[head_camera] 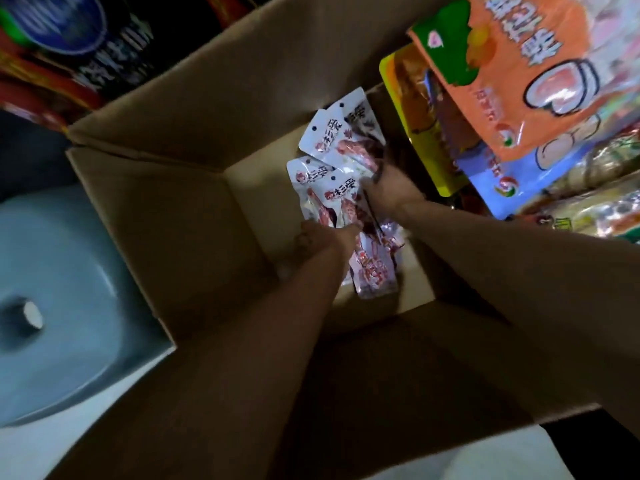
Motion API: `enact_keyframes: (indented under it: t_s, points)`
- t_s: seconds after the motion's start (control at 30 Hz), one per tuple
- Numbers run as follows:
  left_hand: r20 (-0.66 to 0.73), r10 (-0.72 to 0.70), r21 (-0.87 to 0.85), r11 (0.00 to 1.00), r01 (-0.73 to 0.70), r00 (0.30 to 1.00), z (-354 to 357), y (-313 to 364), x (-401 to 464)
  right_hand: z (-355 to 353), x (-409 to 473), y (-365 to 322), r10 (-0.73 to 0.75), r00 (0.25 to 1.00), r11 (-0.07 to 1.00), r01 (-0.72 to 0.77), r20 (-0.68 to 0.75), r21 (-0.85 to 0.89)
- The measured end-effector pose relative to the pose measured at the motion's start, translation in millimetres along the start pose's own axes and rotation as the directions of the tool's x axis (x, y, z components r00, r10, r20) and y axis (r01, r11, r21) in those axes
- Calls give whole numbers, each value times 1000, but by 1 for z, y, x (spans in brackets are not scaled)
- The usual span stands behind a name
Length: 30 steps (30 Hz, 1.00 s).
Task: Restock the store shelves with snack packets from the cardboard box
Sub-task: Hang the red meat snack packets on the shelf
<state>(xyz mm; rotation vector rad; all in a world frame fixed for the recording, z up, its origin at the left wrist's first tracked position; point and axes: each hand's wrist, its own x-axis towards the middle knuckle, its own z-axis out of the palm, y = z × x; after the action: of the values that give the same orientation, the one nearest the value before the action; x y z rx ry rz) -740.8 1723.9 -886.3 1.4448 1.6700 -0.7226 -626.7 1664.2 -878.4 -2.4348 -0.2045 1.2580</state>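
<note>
- Two bare forearms reach from the bottom edge down into an open cardboard box [166, 216], passing over its near flap, the closest thing to the lens and deep in shadow.
- On the pale box floor lie the snack packets [332, 147]: white pouches with red and brown print, overlapping one another in a loose cluster toward the box's right side.
- Two or three packets fan out at the far end of the cluster, two more sit at its middle, and at least one lies nearest the camera, partly under the left forearm.
- The left hand [325, 237] rests on the middle packets with its fingers curled against their lower edges; whether it truly grips them cannot be told through the blur.
- The right hand [388, 188] is at the lower edge of the far packets, fingers bent over them; its hold is likewise too dark and smeared to confirm.
- The rest of the box floor, to the left of the packets, is bare cardboard; all four flaps stand open.
- To the right, touching or just beside the box's right flap, large snack bags [533, 84] in orange, yellow and blue overlap, cut off by the frame edge.
- More clear-wrapped goods [595, 202] lie below them, too blurred to identify.
- Upper left, dark packaging [69, 39] with red and blue print lies behind the box, its lettering unreadable.
- At left, a pale blue-grey rounded object [59, 289] with a dark hole sits beside the box, partly hidden by the left flap.
</note>
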Motion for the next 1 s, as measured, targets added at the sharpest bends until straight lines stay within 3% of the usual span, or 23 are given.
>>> enact_keyframes:
  t_s: [0.07,0.2,0.3,0.37,0.53,0.67,0.77,0.9,1.0]
  points:
    - [-21,-1,-66,998,0,1000,3,0,9,5,-3,9,62,998,998,-61,-12,14]
    - [-120,15,-159,987,-34,993,-3,-8,15,2,-23,26,239,965,967,-247,108,64]
    - [13,35,-455,890,-26,999,-17,-16,17,7,-42,39,227,924,903,-318,308,288]
    - [144,63,-568,823,31,988,-24,-18,16,12,-48,46,178,922,862,-315,345,396]
    - [288,152,-631,773,68,945,-33,-25,3,27,-51,39,109,958,881,-217,264,422]
    - [521,265,-665,722,192,811,-40,-21,-13,23,-56,31,77,921,677,-329,381,658]
    - [516,318,-618,781,88,796,-51,-11,-29,7,-69,30,21,930,670,-286,368,685]
    - [567,308,-555,828,78,764,-79,-7,-79,-25,-117,20,-27,934,669,-247,355,701]
    - [638,373,-578,810,100,674,-110,-5,-131,-59,-163,5,-54,924,672,-246,378,698]
